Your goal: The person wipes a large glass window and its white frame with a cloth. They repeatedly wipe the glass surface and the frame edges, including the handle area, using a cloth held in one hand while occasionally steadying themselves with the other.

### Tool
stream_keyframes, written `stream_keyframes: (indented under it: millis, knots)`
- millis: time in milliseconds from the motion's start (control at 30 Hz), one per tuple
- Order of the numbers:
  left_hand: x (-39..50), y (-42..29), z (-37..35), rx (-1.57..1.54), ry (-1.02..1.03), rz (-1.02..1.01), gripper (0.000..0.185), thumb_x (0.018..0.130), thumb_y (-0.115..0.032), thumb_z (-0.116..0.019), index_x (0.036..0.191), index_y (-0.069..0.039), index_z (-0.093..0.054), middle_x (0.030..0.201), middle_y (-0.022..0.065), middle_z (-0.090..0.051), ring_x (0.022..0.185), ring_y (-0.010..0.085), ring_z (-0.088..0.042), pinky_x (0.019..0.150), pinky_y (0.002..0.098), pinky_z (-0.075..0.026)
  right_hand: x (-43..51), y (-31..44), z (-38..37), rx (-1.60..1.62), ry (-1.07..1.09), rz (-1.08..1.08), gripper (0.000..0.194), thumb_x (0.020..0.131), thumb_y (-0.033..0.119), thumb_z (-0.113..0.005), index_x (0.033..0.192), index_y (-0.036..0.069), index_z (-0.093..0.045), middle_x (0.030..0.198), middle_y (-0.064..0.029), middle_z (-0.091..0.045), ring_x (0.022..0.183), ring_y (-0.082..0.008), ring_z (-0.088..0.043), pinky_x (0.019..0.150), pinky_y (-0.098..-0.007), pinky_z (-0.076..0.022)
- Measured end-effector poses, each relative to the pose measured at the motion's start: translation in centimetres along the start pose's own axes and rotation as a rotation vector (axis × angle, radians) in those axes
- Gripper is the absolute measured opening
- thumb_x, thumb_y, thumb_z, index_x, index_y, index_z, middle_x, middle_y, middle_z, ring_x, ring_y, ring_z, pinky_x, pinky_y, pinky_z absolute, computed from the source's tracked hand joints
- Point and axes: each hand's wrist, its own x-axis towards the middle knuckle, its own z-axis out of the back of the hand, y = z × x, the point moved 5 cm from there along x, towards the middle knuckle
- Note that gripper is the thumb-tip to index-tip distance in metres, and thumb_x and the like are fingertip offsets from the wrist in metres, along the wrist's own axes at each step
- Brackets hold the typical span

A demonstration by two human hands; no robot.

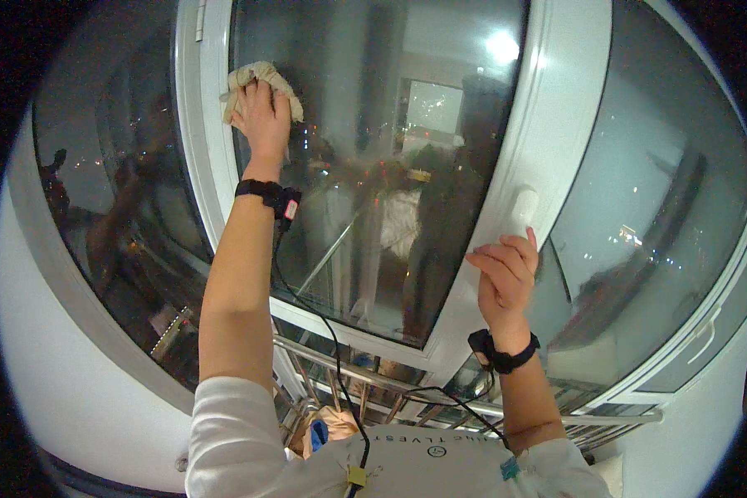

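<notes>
My left hand (264,121) is raised to the upper left of a window's glass pane (361,143). Under its spread fingers a bunched beige cloth (260,73) is pressed against the pane, overlapping the white inner frame. My right hand (506,272) is at the window's right-hand white frame (563,81), fingers curled, just at the lower end of the white window handle (524,208). Whether those fingers grip the handle cannot be made out, since the hand covers its lower part.
A metal railing (342,368) crosses below the window. Black cables (333,336) run from both wrist straps past my chest. Beige fabric with a blue item (319,434) sits low behind the railing. Fixed panes (118,187) flank the sash, and a second handle (706,333) is far right.
</notes>
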Motion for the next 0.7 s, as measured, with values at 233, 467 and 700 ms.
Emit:
stream_keyframes:
  millis: [233,467,700]
  knots:
    - [-3.5,-11.8,0.4,-0.02,-0.012,-0.296,0.042,0.088,-0.031,-0.059,0.12,-0.004,-0.058,0.129,0.0156,-0.055,0.132,0.0407,-0.039,0.112,0.0607,-0.021,0.0,-0.2,0.0,0.061,-0.03,0.04,0.031,0.067,-0.005,-0.064,0.088,0.016,-0.073,0.094,0.0011,-0.067,0.105,-0.0255,-0.056,0.114,-0.0537,-0.0274]
    - [-8.0,-24.5,1.1,-0.179,0.145,-0.457,0.042,0.085,-0.026,-0.063,0.123,-0.008,-0.061,0.127,0.0119,-0.057,0.139,0.0385,-0.036,0.112,0.0626,-0.023,-0.1,-0.3,0.1,0.112,-0.035,0.036,0.031,0.066,-0.005,-0.064,0.087,0.016,-0.072,0.094,0.0017,-0.066,0.105,-0.0247,-0.056,0.114,-0.0544,-0.0269]
    - [-15.3,-26.3,1.4,-0.211,0.384,-0.561,0.031,0.084,-0.019,-0.065,0.114,-0.009,-0.064,0.12,0.0097,-0.059,0.139,0.0349,-0.038,0.112,0.0596,-0.025,-0.2,-0.5,0.2,0.14,-0.046,0.057,0.029,0.066,-0.004,-0.065,0.087,0.015,-0.072,0.093,0.002,-0.066,0.106,-0.0245,-0.057,0.114,-0.0542,-0.0269]
